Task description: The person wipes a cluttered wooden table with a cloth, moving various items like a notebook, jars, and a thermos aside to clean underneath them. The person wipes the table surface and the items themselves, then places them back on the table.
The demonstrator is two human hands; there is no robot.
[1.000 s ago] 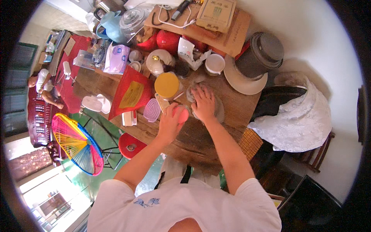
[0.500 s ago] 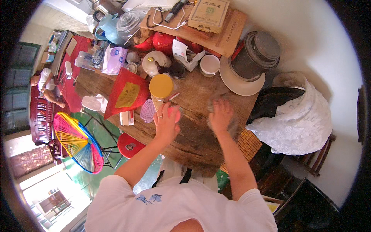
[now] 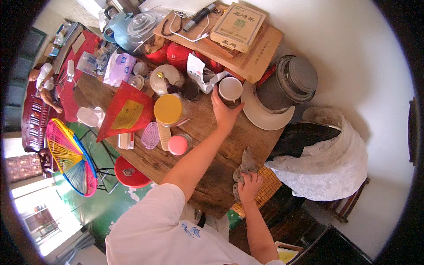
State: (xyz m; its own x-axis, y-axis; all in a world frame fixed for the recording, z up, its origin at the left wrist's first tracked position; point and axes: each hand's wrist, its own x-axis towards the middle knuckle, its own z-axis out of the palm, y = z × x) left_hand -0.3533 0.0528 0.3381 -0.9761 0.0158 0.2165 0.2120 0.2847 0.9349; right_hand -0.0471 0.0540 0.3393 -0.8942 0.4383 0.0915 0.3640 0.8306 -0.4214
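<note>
My left hand (image 3: 226, 114) reaches across the wooden table (image 3: 204, 163) and closes around a white cup (image 3: 230, 88), thumb on one side and fingers on the other. Under my right hand (image 3: 250, 187), a crumpled grey cloth (image 3: 247, 164) lies at the table's right edge, gripped by the fingers. A jar with a pink lid (image 3: 177, 145) stands left of my left forearm. Behind it is a jar with a yellow lid (image 3: 168, 109). A white paper packet (image 3: 202, 74) sits just left of the cup.
A dark grey pot (image 3: 289, 84) stands on a white plate (image 3: 265, 115) at the right. At the back, a cardboard box (image 3: 238, 26) rests on a wooden board. A red bag (image 3: 126, 112) lies left. A person (image 3: 46, 84) sits at the far left.
My left hand has left the pink-lidded jar and taken hold of the white cup farther back. My right hand has come nearer to me with the cloth, to the table's edge.
</note>
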